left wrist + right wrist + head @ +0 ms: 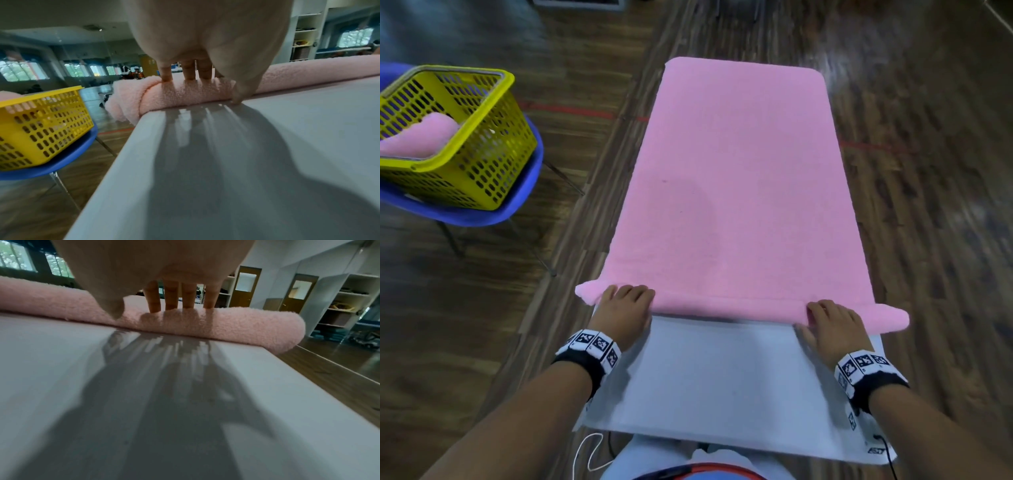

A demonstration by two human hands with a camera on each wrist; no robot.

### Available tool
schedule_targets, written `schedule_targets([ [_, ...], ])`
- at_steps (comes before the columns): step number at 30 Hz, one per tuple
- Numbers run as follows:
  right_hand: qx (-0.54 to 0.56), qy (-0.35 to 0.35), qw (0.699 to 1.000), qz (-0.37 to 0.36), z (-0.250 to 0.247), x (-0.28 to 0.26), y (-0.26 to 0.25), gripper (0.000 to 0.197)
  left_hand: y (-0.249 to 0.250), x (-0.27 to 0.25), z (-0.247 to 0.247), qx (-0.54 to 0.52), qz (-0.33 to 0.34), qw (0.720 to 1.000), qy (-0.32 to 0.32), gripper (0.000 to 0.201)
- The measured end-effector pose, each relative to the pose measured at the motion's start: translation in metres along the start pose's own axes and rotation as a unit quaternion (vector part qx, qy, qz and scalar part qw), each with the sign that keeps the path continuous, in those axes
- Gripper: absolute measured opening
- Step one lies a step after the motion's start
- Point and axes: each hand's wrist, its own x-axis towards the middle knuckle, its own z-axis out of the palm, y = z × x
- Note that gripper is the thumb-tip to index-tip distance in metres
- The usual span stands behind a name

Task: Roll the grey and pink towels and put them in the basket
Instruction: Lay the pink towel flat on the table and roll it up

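Observation:
A pink towel (739, 188) lies flat along the white table (722, 377), and its near edge is turned into a thin roll (729, 308). My left hand (626, 301) presses on the roll's left end. My right hand (828, 317) presses on its right end. In the left wrist view the fingers (190, 71) push down into the roll (174, 95) while the thumb touches the table behind it. The right wrist view shows the same: fingers (170, 296) on the roll (246, 326). The yellow basket (482, 164) at the left holds a pink rolled towel (421, 137). No grey towel is in view.
The basket stands on a blue chair (482, 216) left of the table, over a dark wood floor. The roll's ends overhang both table sides. Bare table surface (226, 162) lies between me and the roll. A white cable hangs near my lap.

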Motion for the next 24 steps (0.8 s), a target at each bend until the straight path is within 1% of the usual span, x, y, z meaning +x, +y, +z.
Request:
schedule_targets([
  [1, 0.001, -0.006, 1.000, 0.002, 0.000, 0.000, 0.001, 0.036, -0.001, 0.001, 0.001, -0.008, -0.009, 1.000, -0.008, 0.037],
  [3, -0.014, -0.029, 0.999, -0.009, -0.004, 0.003, 0.004, 0.033, -0.002, 0.008, -0.003, -0.007, -0.024, 0.999, -0.026, 0.036],
  [6, -0.026, -0.083, 0.996, -0.002, -0.021, 0.018, 0.008, 0.028, -0.001, 0.024, -0.018, 0.016, -0.044, 0.997, -0.054, 0.024],
  [8, -0.002, -0.123, 0.992, 0.019, -0.036, 0.029, 0.009, 0.023, 0.000, 0.036, -0.030, -0.002, -0.067, 0.992, -0.106, 0.025],
  [10, 0.044, -0.177, 0.982, 0.047, -0.048, 0.038, 0.009, 0.023, 0.001, 0.044, -0.040, -0.027, -0.096, 0.983, -0.155, 0.028],
  [11, 0.062, -0.193, 0.978, 0.056, -0.050, 0.041, 0.009, 0.023, 0.002, 0.046, -0.042, -0.034, -0.104, 0.981, -0.158, 0.029],
  [12, 0.070, -0.197, 0.976, 0.062, -0.051, 0.043, 0.010, 0.023, 0.003, 0.045, -0.044, -0.028, -0.105, 0.983, -0.146, 0.030],
  [13, 0.067, -0.186, 0.978, 0.064, -0.050, 0.042, 0.010, 0.023, 0.003, 0.041, -0.043, -0.008, -0.095, 0.989, -0.116, 0.031],
  [14, 0.051, -0.150, 0.986, 0.056, -0.046, 0.039, 0.011, 0.023, 0.003, 0.035, -0.041, 0.016, -0.082, 0.994, -0.069, 0.034],
  [15, 0.032, -0.097, 0.994, 0.044, -0.041, 0.034, 0.012, 0.023, 0.005, 0.028, -0.038, 0.032, -0.066, 0.997, -0.017, 0.037],
  [16, 0.024, -0.043, 0.998, 0.031, -0.034, 0.029, 0.013, 0.024, 0.007, 0.020, -0.035, 0.036, -0.045, 0.998, 0.029, 0.037],
  [17, 0.020, -0.007, 1.000, 0.017, -0.027, 0.023, 0.012, 0.024, 0.009, 0.011, -0.030, 0.034, -0.024, 0.997, 0.063, 0.033],
  [18, 0.016, 0.009, 1.000, 0.003, -0.021, 0.016, 0.009, 0.025, 0.010, 0.002, -0.023, 0.032, -0.006, 0.996, 0.082, 0.028],
  [19, 0.011, 0.013, 1.000, -0.007, -0.014, 0.009, 0.006, 0.028, 0.011, -0.006, -0.017, 0.027, 0.005, 0.996, 0.087, 0.025],
  [20, 0.011, 0.010, 1.000, -0.011, -0.008, 0.004, 0.004, 0.033, 0.012, -0.012, -0.012, 0.019, 0.006, 0.997, 0.079, 0.027],
  [22, 0.008, 0.002, 1.000, -0.010, -0.001, -0.002, 0.002, 0.042, 0.011, -0.019, -0.006, -0.001, -0.009, 0.999, 0.053, 0.035],
  [24, -0.008, -0.014, 1.000, -0.008, -0.002, 0.000, 0.004, 0.045, 0.007, -0.017, -0.005, -0.010, -0.024, 0.999, 0.030, 0.041],
])
